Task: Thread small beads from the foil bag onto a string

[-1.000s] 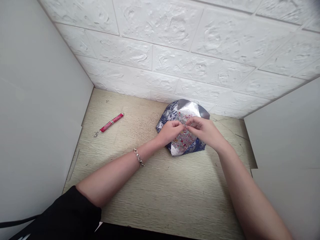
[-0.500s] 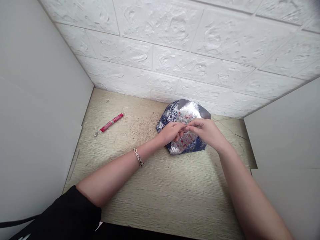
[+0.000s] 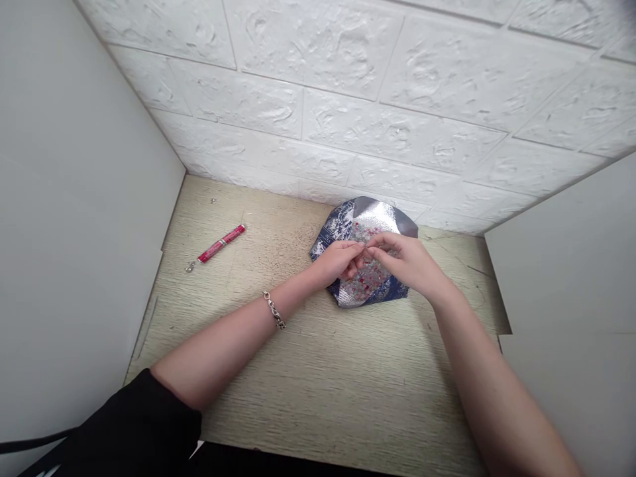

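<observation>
My left hand (image 3: 342, 260) and my right hand (image 3: 403, 258) meet fingertip to fingertip, both pinched closed. Whatever they pinch is too small to make out. Beneath them lies a blue and silver foil tray or opened packet (image 3: 342, 225), its kind unclear, with its shiny inner side up. Many small red, pink and clear beads (image 3: 365, 285) are spread over its middle. Part of the bead heap is hidden behind my fingers. A silver chain bracelet (image 3: 275, 310) sits on my left wrist.
A red tube-like stick (image 3: 221, 244) lies on the wooden tabletop (image 3: 308, 377) at the left, with small metallic bits (image 3: 190, 267) beside its lower end. A white brick-patterned wall (image 3: 318, 119) closes the back. Pale panels (image 3: 74, 199) stand on both sides.
Both hands have barely moved; the fingertips have shifted slightly left and stay together over the beads. Everything on the table stays in place.
</observation>
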`<state>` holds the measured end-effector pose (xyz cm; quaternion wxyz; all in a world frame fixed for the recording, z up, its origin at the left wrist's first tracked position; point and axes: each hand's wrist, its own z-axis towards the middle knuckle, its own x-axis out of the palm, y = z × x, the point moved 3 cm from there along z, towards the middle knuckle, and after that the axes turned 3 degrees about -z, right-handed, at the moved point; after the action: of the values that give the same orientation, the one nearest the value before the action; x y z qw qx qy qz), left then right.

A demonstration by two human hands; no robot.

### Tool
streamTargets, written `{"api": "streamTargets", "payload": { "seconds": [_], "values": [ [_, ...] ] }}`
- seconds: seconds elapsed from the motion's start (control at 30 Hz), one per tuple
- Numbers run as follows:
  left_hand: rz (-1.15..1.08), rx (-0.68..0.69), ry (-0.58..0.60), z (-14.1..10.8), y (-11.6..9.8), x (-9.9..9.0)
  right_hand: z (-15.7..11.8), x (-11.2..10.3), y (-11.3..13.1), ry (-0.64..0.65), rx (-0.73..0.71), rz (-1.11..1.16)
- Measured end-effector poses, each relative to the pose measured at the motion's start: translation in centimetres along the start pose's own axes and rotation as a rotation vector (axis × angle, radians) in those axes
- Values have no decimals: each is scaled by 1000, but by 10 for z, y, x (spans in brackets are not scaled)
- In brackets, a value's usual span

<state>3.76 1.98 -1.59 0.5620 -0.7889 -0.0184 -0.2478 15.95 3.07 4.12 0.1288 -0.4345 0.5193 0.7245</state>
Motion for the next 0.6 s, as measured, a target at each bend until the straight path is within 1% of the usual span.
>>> {"api": "streamTargets", "payload": {
  "seconds": [0.13, 0.27, 0.43, 0.6],
  "values": [
    [-96, -59, 27, -2, -3, 0, -2, -2, 4, -24, -80, 8],
    [-118, -84, 41, -3, -6, 1, -1, -1, 4, -12, -141, -73],
    [-139, -98, 42, -2, -6, 1, 0, 1, 4, -23, -209, -270],
    [-159, -119, 41, -2, -7, 2, 1, 8, 5, 18, -172, -491]
  ]
}}
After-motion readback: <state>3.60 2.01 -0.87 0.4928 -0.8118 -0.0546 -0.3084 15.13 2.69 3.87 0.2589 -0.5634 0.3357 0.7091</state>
